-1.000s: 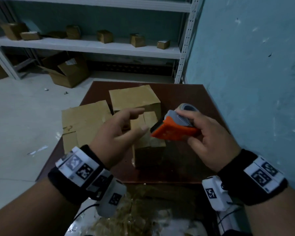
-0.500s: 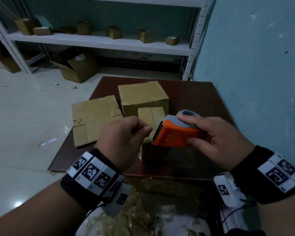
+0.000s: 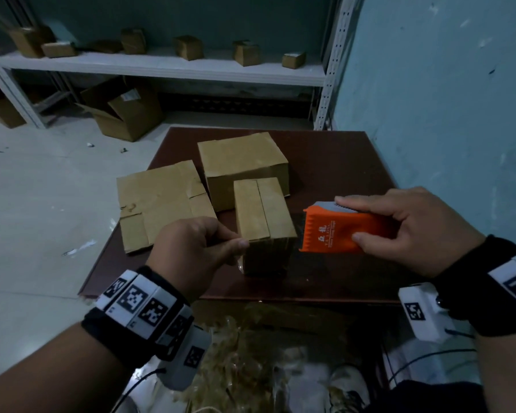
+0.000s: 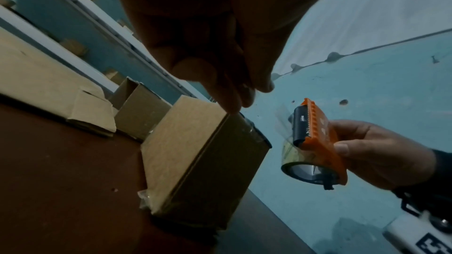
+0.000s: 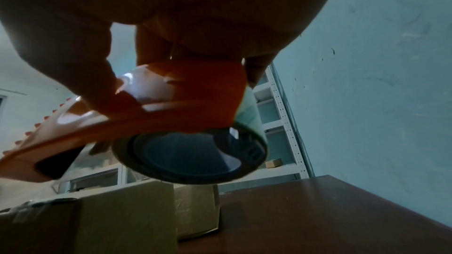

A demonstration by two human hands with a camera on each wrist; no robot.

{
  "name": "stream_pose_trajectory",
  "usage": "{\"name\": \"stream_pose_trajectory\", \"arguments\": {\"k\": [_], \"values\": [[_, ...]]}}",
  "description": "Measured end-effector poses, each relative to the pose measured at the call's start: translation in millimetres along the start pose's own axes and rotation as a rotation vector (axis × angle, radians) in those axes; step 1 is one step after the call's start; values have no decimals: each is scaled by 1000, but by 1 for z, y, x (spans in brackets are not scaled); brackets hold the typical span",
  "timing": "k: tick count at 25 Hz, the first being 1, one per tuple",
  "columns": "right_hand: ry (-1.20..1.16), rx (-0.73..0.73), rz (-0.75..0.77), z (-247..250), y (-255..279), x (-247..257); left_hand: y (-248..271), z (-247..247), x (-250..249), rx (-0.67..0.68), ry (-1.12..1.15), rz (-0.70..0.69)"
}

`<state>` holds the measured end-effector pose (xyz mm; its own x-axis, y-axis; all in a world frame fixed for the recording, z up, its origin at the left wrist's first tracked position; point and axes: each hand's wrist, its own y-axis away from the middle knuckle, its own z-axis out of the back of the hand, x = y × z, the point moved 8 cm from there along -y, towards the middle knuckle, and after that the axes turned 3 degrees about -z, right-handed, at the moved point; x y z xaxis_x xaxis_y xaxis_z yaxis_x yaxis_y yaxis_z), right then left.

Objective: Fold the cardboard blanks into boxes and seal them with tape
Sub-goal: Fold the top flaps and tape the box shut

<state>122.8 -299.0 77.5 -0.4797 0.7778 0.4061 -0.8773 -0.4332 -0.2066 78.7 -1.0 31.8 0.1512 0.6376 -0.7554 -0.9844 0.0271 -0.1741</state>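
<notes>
A small folded cardboard box (image 3: 262, 216) stands on the brown table (image 3: 334, 162), flaps closed with a seam along its top. My left hand (image 3: 236, 238) pinches its near left top corner, thumb on the front edge; in the left wrist view the bunched fingertips (image 4: 232, 103) touch that edge. My right hand (image 3: 348, 219) grips an orange tape dispenser (image 3: 331, 234) just right of the box, a little above the table. A short clear tape end (image 4: 283, 121) hangs at its toothed blade. The roll (image 5: 190, 155) sits under the orange shell.
A larger closed box (image 3: 242, 165) stands right behind the small one. Flat blanks (image 3: 158, 201) lie at the table's left. A blue wall (image 3: 444, 114) runs along the right. White shelving (image 3: 161, 67) and an open carton (image 3: 125, 111) are beyond. Crumpled scraps (image 3: 251, 353) lie below the near edge.
My left hand closed from spread fingers and came down onto the small box's near corner. The dispenser moved from over the box to its right side.
</notes>
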Motion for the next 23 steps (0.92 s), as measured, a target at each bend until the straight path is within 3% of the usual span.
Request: {"name": "stream_pose_trajectory", "arguments": {"k": [4,9,14,16,18,20,23], "values": [[106,-57,21,-7,-2,8,-7,-11,9,59,-79,94],[160,-34,-3,-22,-7,5,-17,-8,-7,18,-417,-1],[213,-48,-54,-24,-15,-13,-22,5,15,21,-594,156],[205,-35,-77,-25,-18,-15,-23,16,3,-101,-566,36],[215,-20,-79,-29,-20,-16,-19,15,-30,-219,-496,-271],[231,-14,-89,-30,-21,-18,-18,-6,-49,-195,-492,-512],[254,-14,-114,-26,-22,-21,-34,-45,-46,-38,-510,-608]]}}
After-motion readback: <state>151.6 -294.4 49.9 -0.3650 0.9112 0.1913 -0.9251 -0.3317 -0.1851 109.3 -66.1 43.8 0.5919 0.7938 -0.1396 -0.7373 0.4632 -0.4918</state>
